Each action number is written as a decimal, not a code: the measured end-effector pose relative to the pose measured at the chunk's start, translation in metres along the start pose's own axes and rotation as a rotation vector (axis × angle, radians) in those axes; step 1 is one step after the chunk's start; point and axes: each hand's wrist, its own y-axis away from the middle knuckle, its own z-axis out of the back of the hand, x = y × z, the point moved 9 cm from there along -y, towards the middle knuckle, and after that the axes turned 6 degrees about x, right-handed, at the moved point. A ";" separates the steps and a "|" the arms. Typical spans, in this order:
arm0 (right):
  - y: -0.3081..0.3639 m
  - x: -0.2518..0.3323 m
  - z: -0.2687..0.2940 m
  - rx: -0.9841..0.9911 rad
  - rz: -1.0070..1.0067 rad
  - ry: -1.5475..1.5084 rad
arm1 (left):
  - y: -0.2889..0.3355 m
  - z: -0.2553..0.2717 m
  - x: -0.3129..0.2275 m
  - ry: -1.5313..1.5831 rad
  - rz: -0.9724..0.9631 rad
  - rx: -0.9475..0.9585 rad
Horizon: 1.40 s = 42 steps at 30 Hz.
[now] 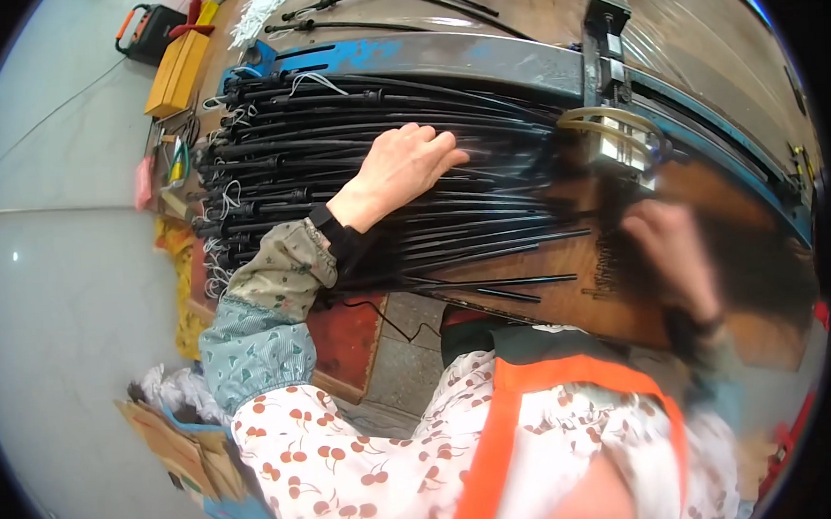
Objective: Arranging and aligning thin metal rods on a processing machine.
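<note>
Many long black cable-like rods (288, 153) lie side by side across the bench, with white string loops at their left ends. Over the middle of this bundle is my left hand (411, 166), its fingers bent and held together. What they grip is hidden under the hand. To the right, my right hand (664, 242) is smeared by motion beside a dark, blurred patch of small parts. Small coil springs (604, 268) lie close to it on the brown bench top. Just beyond the right hand stands a metal clamp fixture (616, 146) with clear yellowish tubes.
A blue-grey metal rail (452, 60) runs along the back of the rods. More black rods (356, 25) lie behind it. At the far left are a yellow box (178, 73) and a black case (147, 34). Cardboard (176, 451) stands at lower left.
</note>
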 end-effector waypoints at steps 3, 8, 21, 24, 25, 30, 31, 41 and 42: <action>-0.009 -0.005 -0.008 0.072 0.041 -0.001 | -0.019 0.017 -0.048 0.109 -0.130 -0.081; -0.013 -0.008 -0.006 -0.096 0.230 -0.114 | -0.067 0.012 -0.133 0.180 -0.171 -0.078; 0.030 -0.026 0.007 -0.406 0.333 -0.322 | -0.060 -0.002 -0.164 0.186 -0.290 0.055; 0.023 -0.008 0.002 -0.328 0.413 -0.212 | -0.053 0.008 -0.167 0.172 -0.334 0.102; 0.023 -0.009 0.002 -0.301 0.389 -0.176 | -0.055 0.010 -0.172 0.166 -0.327 0.119; 0.024 -0.012 0.001 -0.216 0.427 -0.141 | -0.076 0.014 -0.173 0.256 -0.283 0.213; 0.029 -0.006 0.003 -0.333 0.505 0.079 | -0.079 0.012 -0.168 0.343 -0.282 0.199; 0.082 -0.118 0.083 -0.753 0.166 0.057 | -0.137 0.065 -0.196 -0.238 -0.479 -0.075; 0.088 -0.166 0.088 -0.673 -0.203 -0.044 | -0.147 0.077 -0.198 -0.225 -0.462 -0.084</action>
